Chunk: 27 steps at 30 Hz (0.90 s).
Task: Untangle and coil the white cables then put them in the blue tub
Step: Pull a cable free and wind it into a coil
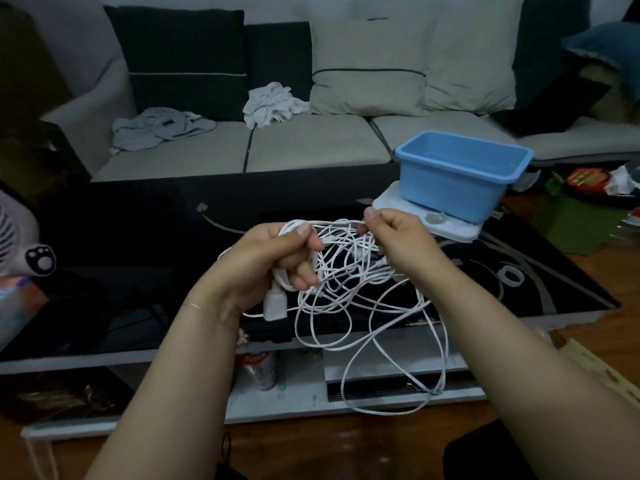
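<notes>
We face a grey sofa (311, 147) across a black glass worktop (138, 271). On its seat we see a crumpled grey cloth (159, 128) to the left and a white cloth (270, 103) bunched near the middle. A dark cushion (180, 60) leans on the backrest at left, and a pale cushion (370, 67) leans to the right of centre. At the worktop's far right a white lid (391, 202) lies flat. On the shelf beneath the worktop we make out a can (259, 370) standing upright. A white fan (14, 233) shows at the left edge, and a green box (575, 223) sits on the wooden floor (346, 445) at right.
</notes>
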### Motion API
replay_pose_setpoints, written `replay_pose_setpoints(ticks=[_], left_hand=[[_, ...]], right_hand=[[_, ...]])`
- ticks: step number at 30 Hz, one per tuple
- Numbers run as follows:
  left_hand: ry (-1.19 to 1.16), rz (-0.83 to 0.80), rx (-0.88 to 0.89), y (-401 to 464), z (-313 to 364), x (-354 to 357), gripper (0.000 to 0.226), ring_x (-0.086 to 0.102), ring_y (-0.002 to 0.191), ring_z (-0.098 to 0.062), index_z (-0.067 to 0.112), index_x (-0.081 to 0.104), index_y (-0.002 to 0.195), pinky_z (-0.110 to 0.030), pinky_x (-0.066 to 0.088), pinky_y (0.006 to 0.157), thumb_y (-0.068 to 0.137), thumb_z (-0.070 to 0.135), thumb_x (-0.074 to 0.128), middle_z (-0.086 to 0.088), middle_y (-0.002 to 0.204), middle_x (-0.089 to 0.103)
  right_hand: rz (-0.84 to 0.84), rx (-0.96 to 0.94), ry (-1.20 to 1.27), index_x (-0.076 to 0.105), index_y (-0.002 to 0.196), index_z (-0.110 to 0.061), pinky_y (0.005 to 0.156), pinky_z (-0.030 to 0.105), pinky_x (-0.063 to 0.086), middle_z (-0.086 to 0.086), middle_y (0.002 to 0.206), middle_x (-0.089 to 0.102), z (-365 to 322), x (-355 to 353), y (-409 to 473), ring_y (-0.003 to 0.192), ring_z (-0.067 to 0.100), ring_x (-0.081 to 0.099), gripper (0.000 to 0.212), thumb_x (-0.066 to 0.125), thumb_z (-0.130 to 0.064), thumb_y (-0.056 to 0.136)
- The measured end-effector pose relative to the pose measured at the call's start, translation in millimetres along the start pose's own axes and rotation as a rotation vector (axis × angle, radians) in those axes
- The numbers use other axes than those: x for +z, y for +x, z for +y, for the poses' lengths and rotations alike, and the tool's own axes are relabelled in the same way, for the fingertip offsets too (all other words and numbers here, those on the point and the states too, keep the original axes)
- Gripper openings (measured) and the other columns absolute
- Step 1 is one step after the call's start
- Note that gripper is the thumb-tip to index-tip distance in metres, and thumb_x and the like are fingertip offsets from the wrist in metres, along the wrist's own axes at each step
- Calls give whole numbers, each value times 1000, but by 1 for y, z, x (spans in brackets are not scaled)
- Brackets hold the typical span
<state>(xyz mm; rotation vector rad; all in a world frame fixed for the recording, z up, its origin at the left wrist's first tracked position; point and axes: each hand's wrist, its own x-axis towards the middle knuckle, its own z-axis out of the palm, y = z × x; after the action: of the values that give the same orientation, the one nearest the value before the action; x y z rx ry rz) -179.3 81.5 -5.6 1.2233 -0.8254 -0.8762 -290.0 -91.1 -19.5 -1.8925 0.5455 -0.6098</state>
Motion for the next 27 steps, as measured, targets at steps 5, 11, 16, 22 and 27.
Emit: replay_pose_setpoints(ticks=[5, 11, 16, 22, 27], left_hand=[[-521, -160, 7, 10, -5, 7, 46, 22, 26, 0, 5, 72, 97, -11, 16, 33, 92, 34, 37, 9, 48, 45], [-557, 99, 128, 19, -6, 8, 43, 38, 37, -2, -3, 53, 123, -11, 29, 40, 95, 25, 38, 6, 70, 62], [-59, 332, 213, 21, -13, 17, 31, 72, 75, -18, 7, 53, 109, -23, 55, 66, 104, 26, 29, 8, 51, 47], [225, 342, 142, 22, -18, 22, 39, 71, 83, -28, 12, 55, 101, -38, 57, 79, 104, 35, 24, -7, 86, 61], [884, 299, 176, 25, -32, 22, 39, 68, 69, -20, 15, 51, 118, -44, 55, 73, 99, 39, 26, -1, 88, 72]], right_hand=[[59, -123, -399, 53, 77, -21, 58, 33, 37, -4, 57, 48, 9, 20, -3, 58, 14, 49, 37, 36, -47, 98], [-198, -300, -783, 44, 119, -24, 59, 34, 34, 12, 85, 64, 12, 41, -26, 81, 34, 60, 30, 29, -42, 101], [-364, -369, -798, 37, 132, -33, 60, 33, 34, 7, 83, 60, 6, 36, -36, 78, 30, 57, 32, 35, -37, 100], [-429, -318, -674, 51, 118, -24, 67, 32, 42, 1, 96, 65, 5, 33, -37, 88, 26, 59, 26, 41, -37, 98], [-384, -298, -772, 59, 98, -22, 63, 30, 40, 0, 86, 65, 1, 18, -32, 83, 23, 60, 27, 44, -44, 95]])
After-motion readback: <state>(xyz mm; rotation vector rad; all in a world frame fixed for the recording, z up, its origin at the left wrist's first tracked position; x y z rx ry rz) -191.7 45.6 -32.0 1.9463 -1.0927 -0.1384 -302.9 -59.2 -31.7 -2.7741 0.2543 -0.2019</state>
